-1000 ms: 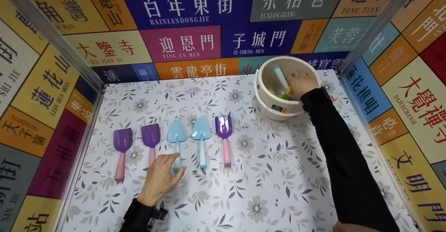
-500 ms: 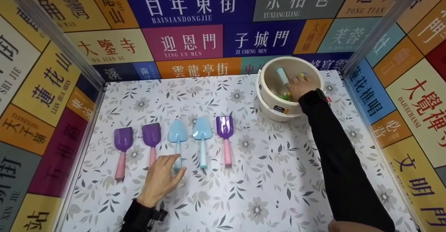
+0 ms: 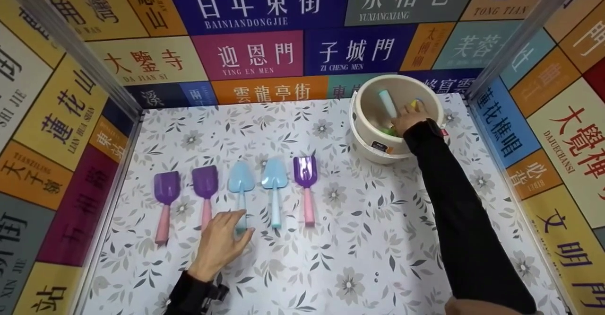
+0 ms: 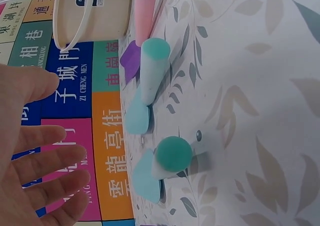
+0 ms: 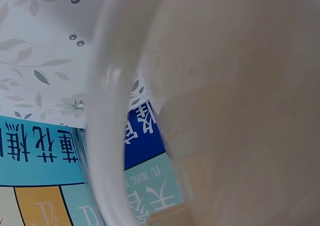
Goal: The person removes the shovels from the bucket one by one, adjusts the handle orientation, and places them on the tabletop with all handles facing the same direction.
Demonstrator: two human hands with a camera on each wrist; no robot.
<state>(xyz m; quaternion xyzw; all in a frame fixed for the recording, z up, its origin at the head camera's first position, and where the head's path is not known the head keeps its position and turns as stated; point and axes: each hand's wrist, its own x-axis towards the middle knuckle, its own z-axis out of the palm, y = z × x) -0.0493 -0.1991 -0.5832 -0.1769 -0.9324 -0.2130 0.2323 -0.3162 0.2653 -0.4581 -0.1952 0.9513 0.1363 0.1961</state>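
Observation:
My right hand point(image 3: 410, 116) reaches down inside a cream bucket point(image 3: 371, 121), its fingers at the things in it; I cannot tell whether they grip anything. Beside them a pale blue handle point(image 3: 387, 103) leans in the bucket, with a bit of green point(image 3: 389, 131) and a small yellow piece point(image 3: 415, 103). The right wrist view is mostly bucket wall point(image 5: 240, 96), blurred. Over the table my left hand point(image 3: 220, 244) hovers with fingers extended, near the handle of a light blue toy shovel point(image 3: 241, 178). In the left wrist view those fingers point(image 4: 50, 181) hold nothing.
In the same row lie two purple shovels point(image 3: 167, 187) with pink handles on the left, another light blue shovel point(image 3: 274, 175), and a purple scoop point(image 3: 305, 170) on the right. Printed panels point(image 3: 255, 55) wall the table point(image 3: 293, 267) at the back and sides.
Inside the bucket my right hand has shifted slightly, and the pale blue handle there leans a little further right. My left hand and the row of shovels stay put.

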